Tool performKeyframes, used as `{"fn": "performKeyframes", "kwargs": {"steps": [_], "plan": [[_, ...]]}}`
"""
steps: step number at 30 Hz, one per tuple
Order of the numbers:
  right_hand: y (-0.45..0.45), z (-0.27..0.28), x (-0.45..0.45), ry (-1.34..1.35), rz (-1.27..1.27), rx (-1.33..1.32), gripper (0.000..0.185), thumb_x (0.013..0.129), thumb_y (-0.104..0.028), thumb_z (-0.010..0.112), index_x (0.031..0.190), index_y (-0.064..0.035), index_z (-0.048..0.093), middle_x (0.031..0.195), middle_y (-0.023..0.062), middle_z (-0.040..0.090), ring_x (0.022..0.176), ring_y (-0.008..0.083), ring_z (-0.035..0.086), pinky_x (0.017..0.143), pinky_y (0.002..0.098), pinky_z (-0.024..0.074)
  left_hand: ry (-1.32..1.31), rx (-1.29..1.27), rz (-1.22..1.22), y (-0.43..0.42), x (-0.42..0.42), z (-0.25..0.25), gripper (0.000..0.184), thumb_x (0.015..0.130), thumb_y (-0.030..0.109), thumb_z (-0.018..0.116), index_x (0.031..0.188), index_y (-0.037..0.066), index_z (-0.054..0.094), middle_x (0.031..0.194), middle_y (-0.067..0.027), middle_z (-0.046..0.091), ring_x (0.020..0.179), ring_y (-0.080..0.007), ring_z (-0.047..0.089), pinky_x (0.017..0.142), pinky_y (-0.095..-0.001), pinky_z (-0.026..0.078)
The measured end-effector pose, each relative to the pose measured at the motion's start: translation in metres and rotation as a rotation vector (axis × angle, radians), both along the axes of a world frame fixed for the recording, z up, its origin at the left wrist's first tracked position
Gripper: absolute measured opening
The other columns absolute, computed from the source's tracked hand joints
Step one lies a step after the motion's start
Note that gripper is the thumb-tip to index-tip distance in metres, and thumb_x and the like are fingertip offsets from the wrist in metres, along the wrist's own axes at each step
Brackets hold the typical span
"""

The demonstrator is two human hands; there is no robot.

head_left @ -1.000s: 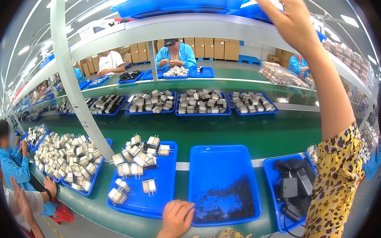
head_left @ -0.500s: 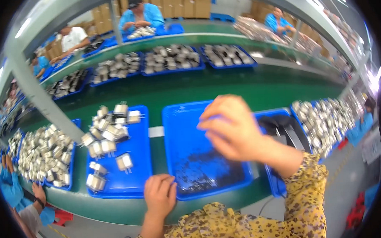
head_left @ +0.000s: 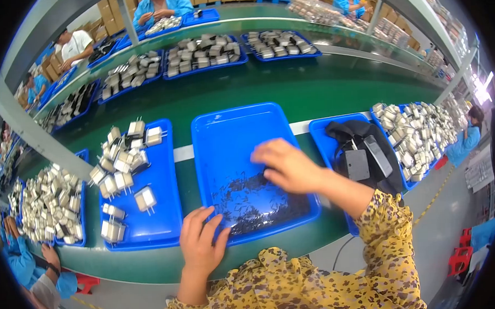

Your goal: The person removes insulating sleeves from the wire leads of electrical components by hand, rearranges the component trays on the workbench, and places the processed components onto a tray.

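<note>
My right hand (head_left: 289, 166) hovers over the middle blue tray (head_left: 203, 151), fingers bent and the thumb apart from them; I see nothing held. Below it, many small thin black pieces (head_left: 250, 207) lie scattered across the near half of that tray. My left hand (head_left: 200, 242) rests with spread fingers at the tray's near left corner, and nothing shows in it. Left of it, another blue tray (head_left: 164, 202) holds white chargers with metal prongs (head_left: 123, 160), heaped at the far end, with several lying singly nearer me.
On the right, a blue tray (head_left: 319, 137) carries a black cloth (head_left: 340, 131) and dark flat devices (head_left: 357, 164). Piled chargers (head_left: 418, 136) stand beyond it, more chargers (head_left: 51, 204) at far left. A post (head_left: 42, 138) rises at left. Filled trays (head_left: 201, 54) line the belt; co-workers sit around.
My right hand has lowered toward the black pieces, its fingers opening. My left hand's fingers have spread. The view has shifted, so the far trays sit higher.
</note>
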State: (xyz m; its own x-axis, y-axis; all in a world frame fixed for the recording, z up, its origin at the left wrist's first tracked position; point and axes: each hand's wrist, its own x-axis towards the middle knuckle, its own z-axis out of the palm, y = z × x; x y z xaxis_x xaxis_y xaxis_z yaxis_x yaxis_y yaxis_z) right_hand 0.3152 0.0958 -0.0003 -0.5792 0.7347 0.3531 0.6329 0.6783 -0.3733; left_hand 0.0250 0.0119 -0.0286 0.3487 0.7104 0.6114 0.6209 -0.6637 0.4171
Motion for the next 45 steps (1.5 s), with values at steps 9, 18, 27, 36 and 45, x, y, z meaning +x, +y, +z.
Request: {"fn": "performKeyframes", "kwargs": {"steps": [9, 18, 27, 36, 45], "plan": [[-0.017, -0.057, -0.013, 0.108, -0.206, -0.227, 0.045, 0.086, -0.023, 0.068, 0.127, -0.0094, 0.055, 0.124, 0.0183, 0.048, 0.116, 0.0375, 0.045, 0.096, 0.0481, 0.0388, 0.094, -0.115, -0.045, -0.005, 0.002, -0.008, 0.036, 0.075, 0.014, 0.079, 0.107, 0.003, 0.068, 0.116, -0.0143, 0.063, 0.113, -0.0374, 0.059, 0.09, -0.0451, 0.052], [-0.003, -0.031, -0.008, 0.148, -0.229, -0.129, 0.033, 0.085, -0.01, 0.065, 0.118, -0.0039, 0.062, 0.116, 0.0171, 0.059, 0.111, 0.0373, 0.053, 0.098, 0.0454, 0.0427, 0.114, -0.102, -0.024, -0.004, 0.002, -0.008, 0.033, 0.076, 0.014, 0.078, 0.104, 0.003, 0.068, 0.111, -0.0129, 0.064, 0.113, -0.0357, 0.059, 0.087, -0.0432, 0.053], [0.032, -0.018, -0.05, 0.188, 0.069, -0.242, 0.023, 0.085, -0.002, 0.062, 0.107, -0.0003, 0.065, 0.104, 0.017, 0.062, 0.094, 0.0345, 0.063, 0.082, 0.0426, 0.0528, 0.053, -0.151, 0.004, -0.005, 0.001, -0.012, 0.032, 0.075, 0.014, 0.078, 0.104, 0.005, 0.07, 0.111, -0.009, 0.066, 0.115, -0.0334, 0.059, 0.089, -0.0414, 0.053], [0.045, -0.041, -0.089, 0.011, 0.195, -0.187, 0.037, 0.086, -0.006, 0.063, 0.122, 0.0018, 0.059, 0.119, 0.0193, 0.052, 0.109, 0.038, 0.054, 0.095, 0.0425, 0.0465, -0.007, -0.132, -0.005, -0.004, -0.002, -0.014, 0.03, 0.076, 0.017, 0.079, 0.102, 0.005, 0.07, 0.109, -0.0089, 0.066, 0.112, -0.0311, 0.061, 0.088, -0.0393, 0.054], [0.015, 0.011, -0.069, 0.023, 0.265, -0.389, 0.02, 0.088, -0.009, 0.064, 0.105, -0.0017, 0.069, 0.102, 0.0145, 0.065, 0.1, 0.0341, 0.062, 0.087, 0.0411, 0.0503, -0.022, 0.034, 0.063, -0.004, -0.02, -0.003, 0.036, 0.074, 0.019, 0.08, 0.104, 0.004, 0.068, 0.112, -0.011, 0.064, 0.105, -0.0304, 0.063, 0.083, -0.0386, 0.054]]}}
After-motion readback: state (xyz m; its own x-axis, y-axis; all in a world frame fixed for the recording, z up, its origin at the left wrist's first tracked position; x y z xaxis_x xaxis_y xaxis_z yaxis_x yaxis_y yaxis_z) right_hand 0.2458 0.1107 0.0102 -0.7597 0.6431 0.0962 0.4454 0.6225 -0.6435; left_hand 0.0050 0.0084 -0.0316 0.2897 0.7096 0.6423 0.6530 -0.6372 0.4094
